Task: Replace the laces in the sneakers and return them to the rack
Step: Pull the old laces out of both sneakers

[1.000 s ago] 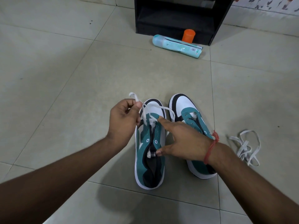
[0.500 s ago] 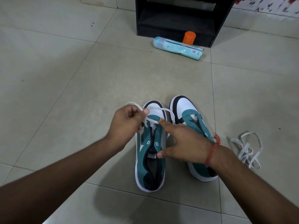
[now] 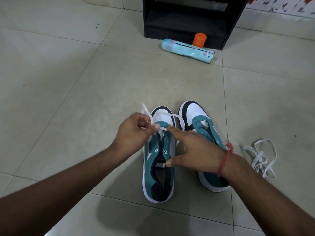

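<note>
- A pale tiled floor point(image 3: 71, 86) fills the view; everything sits on it, which probably suits lacing, since both hands are free to work from above.
- The left shoe point(image 3: 159, 160) stands nearest, heel toward the person, toe away, so the eyelets face up.
- The right hand point(image 3: 192, 149) lies spread over the left shoe, thumb at the tongue and forefinger stretched toward the toe end, fingers straight and gripping nothing; it seems to steady the shoe.
- The left hand point(image 3: 134, 132), at the left shoe's toe end, pinches the white lace point(image 3: 172, 115) between thumb and fingers, likely to feed it through the front eyelets; the lace loops over the toe.
- The right shoe point(image 3: 204, 138) stands just right of the left shoe, unlaced, partly under the right wrist.
- A loose lace point(image 3: 260, 157) lies right of the left shoe, beyond the other shoe, probably waiting its turn.
- Far past the left shoe's toe stands the black rack point(image 3: 187, 19).
- A teal bottle point(image 3: 187, 50) and an orange cap point(image 3: 199, 39) lie before the rack's opening and may hinder the return.
</note>
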